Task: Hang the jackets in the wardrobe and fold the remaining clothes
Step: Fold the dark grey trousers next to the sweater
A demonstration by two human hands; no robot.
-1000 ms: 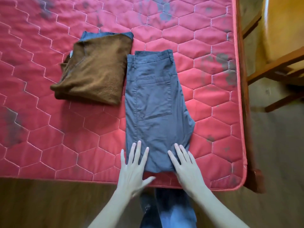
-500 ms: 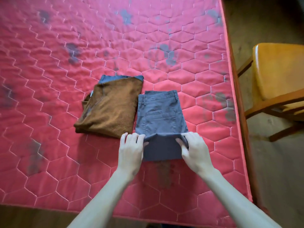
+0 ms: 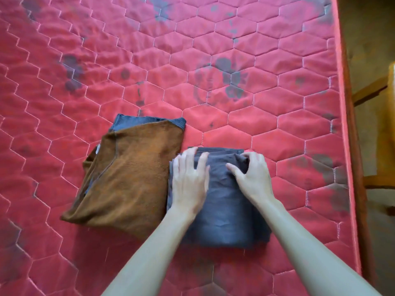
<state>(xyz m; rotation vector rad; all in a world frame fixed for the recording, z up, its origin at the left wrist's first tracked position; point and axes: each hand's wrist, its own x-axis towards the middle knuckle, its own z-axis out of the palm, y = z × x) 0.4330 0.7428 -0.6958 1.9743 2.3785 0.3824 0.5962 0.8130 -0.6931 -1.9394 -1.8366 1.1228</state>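
The grey trousers lie folded into a compact rectangle on the red quilted mattress. My left hand lies flat on their left part with the fingers straight. My right hand sits at their top right corner, fingers bent and pinching the folded fabric edge. Directly to the left, touching the trousers, lies a folded brown sweater on top of a blue-grey ribbed garment, of which only the far edge shows.
The mattress's right edge runs along a wooden bed frame. Beyond it stands a yellow wooden chair on the floor. Wide red mattress surface stretches behind and to the left of the clothes.
My hands carried the trousers' near end away from me and laid it over the waistband, so the trousers are now a shorter stack. Both hands came down on top of it.
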